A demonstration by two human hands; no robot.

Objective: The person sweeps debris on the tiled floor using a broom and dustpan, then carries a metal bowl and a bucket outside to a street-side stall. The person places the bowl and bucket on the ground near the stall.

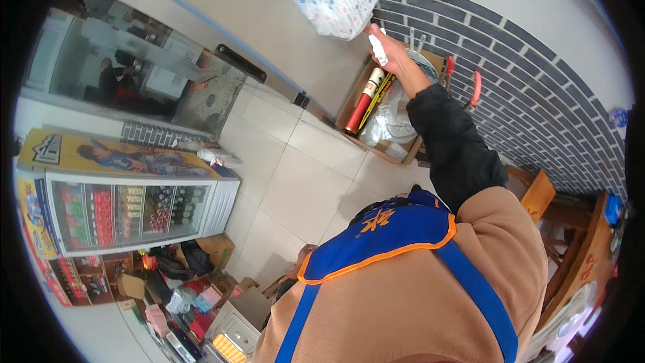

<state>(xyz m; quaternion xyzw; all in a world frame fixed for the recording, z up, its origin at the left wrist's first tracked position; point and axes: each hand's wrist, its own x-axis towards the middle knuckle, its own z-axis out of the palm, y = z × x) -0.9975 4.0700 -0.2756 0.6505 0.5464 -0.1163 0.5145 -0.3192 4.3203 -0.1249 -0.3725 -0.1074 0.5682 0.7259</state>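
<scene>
My right hand is stretched out and closed around a crumpled white tissue. Just past its fingertips hangs a printed white plastic bag, near a large flat panel; whether the fingers touch the bag I cannot tell. Under that hand stands an open cardboard box. In it lie a red and white cylinder, a yellow and black strip and clear plastic bags. Of my left hand only a small part shows beside the blue apron; its fingers are hidden.
Red-handled tools are by the grey brick-patterned wall. A glass-front drinks fridge stands left on the tiled floor. Beyond glass, another person is partly visible. Wooden furniture stands right; a lit heater glows below left.
</scene>
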